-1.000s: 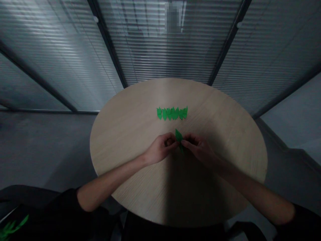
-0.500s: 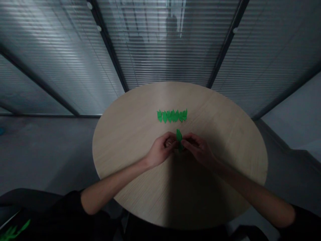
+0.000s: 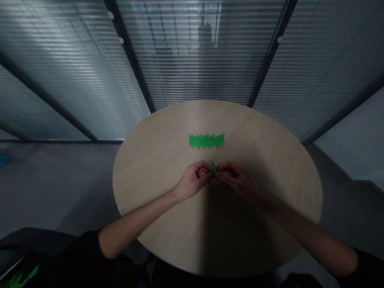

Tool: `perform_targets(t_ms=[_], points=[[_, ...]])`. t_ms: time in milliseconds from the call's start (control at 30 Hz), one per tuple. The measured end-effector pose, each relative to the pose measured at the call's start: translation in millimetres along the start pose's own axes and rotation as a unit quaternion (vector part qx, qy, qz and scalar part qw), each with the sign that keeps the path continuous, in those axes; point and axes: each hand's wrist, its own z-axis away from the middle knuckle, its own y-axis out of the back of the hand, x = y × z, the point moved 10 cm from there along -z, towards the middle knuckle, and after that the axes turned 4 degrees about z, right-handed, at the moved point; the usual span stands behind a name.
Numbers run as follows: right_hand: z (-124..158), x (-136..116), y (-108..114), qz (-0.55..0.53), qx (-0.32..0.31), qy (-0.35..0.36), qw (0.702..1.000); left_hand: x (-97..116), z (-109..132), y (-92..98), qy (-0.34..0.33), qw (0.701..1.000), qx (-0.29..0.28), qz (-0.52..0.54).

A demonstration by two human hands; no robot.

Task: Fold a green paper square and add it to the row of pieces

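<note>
Between my two hands, over the middle of the table, is a small green folded piece [image 3: 213,167], perhaps of paper, seen nearly edge-on. My left hand [image 3: 193,179] pinches it from the left with thumb and fingertips. From the right, the fingertips of my right hand [image 3: 237,178] close on the same piece. Just beyond my hands lies a row of several similar green folded pieces [image 3: 206,141], side by side with pointed ends. Fingers cover part of the held piece.
The round wooden table [image 3: 156,160] fills the middle. More green pieces [image 3: 21,279] lie at the lower left on something dark, near a dark chair [image 3: 36,240]. Glass panels with blinds [image 3: 192,80] stand behind the table. A blue object [image 3: 3,161] is on the floor at far left.
The green piece in my fingers has turned from showing its broad leaf-like face to a thin, narrow edge. Both hands stay nearly in place. The view has shifted slightly.
</note>
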Motion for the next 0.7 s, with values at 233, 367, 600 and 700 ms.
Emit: perform_targets(t_ms=[233,367,600,700], points=[[1.9,6.8,2.7,0.012,0.007,-0.031,0.999,-4.4,-0.8,0.8,0.004,1.0,0.0,0.014],[0.9,3.8,1.3,0.017,-0.002,-0.015,1.0,-3.2,0.0,-0.7,0.006,1.0,-0.009,0.022],[0.3,3.2,-1.3,0.016,-0.009,-0.011,1.0,-4.5,-1.0,4.0,0.003,1.0,0.005,0.0],[0.8,4.8,-0.6,0.01,0.0,-0.018,1.0,-2.9,-1.3,5.6,0.002,1.0,0.013,-0.007]])
